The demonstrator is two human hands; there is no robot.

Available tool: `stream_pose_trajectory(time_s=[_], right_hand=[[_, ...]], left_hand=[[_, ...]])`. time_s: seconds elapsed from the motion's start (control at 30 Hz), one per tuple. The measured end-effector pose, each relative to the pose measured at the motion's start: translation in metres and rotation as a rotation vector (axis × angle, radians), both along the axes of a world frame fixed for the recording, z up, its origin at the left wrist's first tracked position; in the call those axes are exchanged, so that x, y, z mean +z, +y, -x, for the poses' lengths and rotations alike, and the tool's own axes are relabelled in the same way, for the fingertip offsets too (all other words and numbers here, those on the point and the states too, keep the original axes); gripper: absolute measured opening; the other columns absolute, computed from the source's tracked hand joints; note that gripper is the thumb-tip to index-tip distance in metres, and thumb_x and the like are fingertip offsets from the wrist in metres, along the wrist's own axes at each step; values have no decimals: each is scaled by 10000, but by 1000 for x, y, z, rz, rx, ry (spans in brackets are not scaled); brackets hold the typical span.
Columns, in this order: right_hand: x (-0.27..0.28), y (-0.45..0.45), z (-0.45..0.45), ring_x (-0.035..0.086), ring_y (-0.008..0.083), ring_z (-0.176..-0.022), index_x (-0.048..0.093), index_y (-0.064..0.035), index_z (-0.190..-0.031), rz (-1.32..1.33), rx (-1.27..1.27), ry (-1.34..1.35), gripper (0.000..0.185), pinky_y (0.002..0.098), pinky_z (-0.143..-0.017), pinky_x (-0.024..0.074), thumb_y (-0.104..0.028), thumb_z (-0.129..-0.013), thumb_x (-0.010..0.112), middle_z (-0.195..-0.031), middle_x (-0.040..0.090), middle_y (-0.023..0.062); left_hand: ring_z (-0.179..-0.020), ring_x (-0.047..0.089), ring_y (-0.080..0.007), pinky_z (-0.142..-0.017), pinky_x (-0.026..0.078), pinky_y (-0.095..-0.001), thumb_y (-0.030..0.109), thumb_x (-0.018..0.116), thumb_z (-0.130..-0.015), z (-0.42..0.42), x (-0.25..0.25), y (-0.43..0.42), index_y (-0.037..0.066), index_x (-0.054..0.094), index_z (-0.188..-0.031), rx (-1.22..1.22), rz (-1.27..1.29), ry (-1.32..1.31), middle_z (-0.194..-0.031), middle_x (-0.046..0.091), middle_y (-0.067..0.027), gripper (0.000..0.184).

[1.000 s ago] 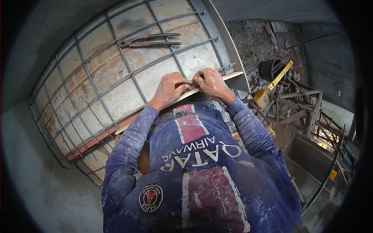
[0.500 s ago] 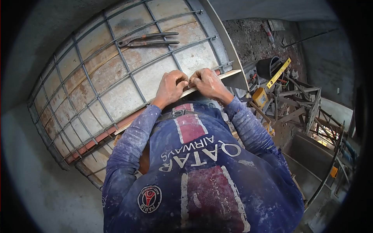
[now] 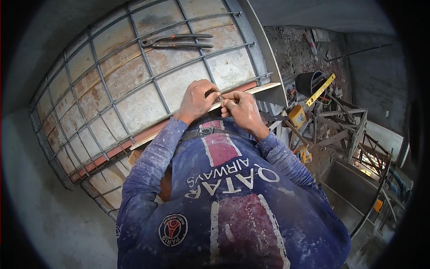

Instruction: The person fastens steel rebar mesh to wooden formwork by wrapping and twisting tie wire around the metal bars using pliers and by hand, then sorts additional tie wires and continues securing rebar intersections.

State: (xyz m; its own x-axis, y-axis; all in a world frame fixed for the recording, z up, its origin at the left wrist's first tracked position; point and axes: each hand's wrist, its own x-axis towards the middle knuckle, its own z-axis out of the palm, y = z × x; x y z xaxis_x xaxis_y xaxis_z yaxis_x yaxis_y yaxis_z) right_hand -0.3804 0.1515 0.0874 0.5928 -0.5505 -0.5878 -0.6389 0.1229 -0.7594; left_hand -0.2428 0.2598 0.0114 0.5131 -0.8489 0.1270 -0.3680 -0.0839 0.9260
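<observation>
My left hand (image 3: 197,99) and my right hand (image 3: 243,111) meet fingertip to fingertip over the near edge board (image 3: 264,88). Both are pinched closed around something small and dark, too hidden to make out. Beyond them a grid of steel bars (image 3: 154,77) lies over stained panels (image 3: 179,92). Pincers (image 3: 177,41) with dark and orange handles rest on the bars, jaws to the left. A reddish strip (image 3: 150,133) runs along the near side of the panels.
To the right are a black bucket (image 3: 305,83), a yellow spirit level (image 3: 320,90), a yellow container (image 3: 297,116) and a wooden trestle (image 3: 342,123). Rubble (image 3: 291,49) covers the floor behind them. A grey wall (image 3: 27,179) stands at the left.
My right hand has turned and dropped slightly, with its fingers showing more. The view has shifted a little, so the pincers and bars appear slightly farther right.
</observation>
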Motion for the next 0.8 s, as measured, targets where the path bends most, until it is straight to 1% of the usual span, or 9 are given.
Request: stream_pose_trajectory(time_s=[0.03,0.1,0.23,0.3,0.47,0.53,0.6,0.67,0.8], right_hand=[[0,-3,1,658,125,-642,708,57,-1082,1,5,1,238,270,-628,533,-68,-934,570,-816,730,77],[3,-12,1,663,112,-648,688,78,-1113,268,321,69,250,252,-624,534,-47,-942,555,-839,732,74],[15,-10,-1,622,91,-656,698,86,-1065,89,186,82,214,249,-606,499,-37,-929,588,-819,716,57],[16,-10,0,705,172,-745,715,62,-1058,172,224,101,272,337,-707,541,-116,-903,581,-803,730,123],[8,-7,3,716,253,-767,715,53,-1040,332,289,83,286,374,-751,546,-139,-908,550,-807,723,169],[7,-1,3,718,271,-774,711,55,-1045,364,325,81,291,379,-759,548,-139,-912,541,-813,722,178],[4,4,3,717,286,-790,711,50,-1051,382,334,18,287,380,-775,546,-144,-913,549,-811,718,182],[3,3,5,714,252,-788,702,61,-1069,367,346,26,295,364,-774,543,-145,-924,549,-821,723,168],[-7,0,12,688,189,-770,678,84,-1116,180,209,2,310,331,-748,535,-133,-943,540,-840,724,130]], left_hand=[[-755,677,-291,-706,519,-383,114,736,-823,0,0,1,14,743,-851,-2,14,-31,-814,709,-136,104],[-765,676,-297,-719,517,-389,113,727,-828,-2,2,2,12,741,-858,-23,16,-17,-819,708,-139,107],[-788,673,-309,-764,513,-403,110,703,-839,-4,4,2,2,736,-877,-78,-2,16,-841,709,-148,119],[-790,674,-313,-775,512,-406,105,695,-840,-5,2,1,2,736,-884,-77,6,24,-846,711,-151,119],[-784,690,-294,-764,522,-389,103,699,-837,-4,3,-1,-2,737,-897,-70,23,6,-855,724,-156,126],[-767,702,-263,-727,530,-363,116,718,-829,-3,7,-2,-4,736,-900,-23,-81,208,-847,731,-154,140],[-759,704,-251,-713,532,-354,122,725,-827,-3,5,-3,-6,736,-898,-12,-78,232,-843,732,-153,147],[-752,705,-239,-698,534,-345,128,732,-824,-4,5,-2,-9,735,-896,-1,-77,254,-839,734,-153,155],[-748,686,-256,-709,526,-368,133,730,-820,-3,11,-1,-2,733,-864,-16,-75,150,-836,723,-144,142]])
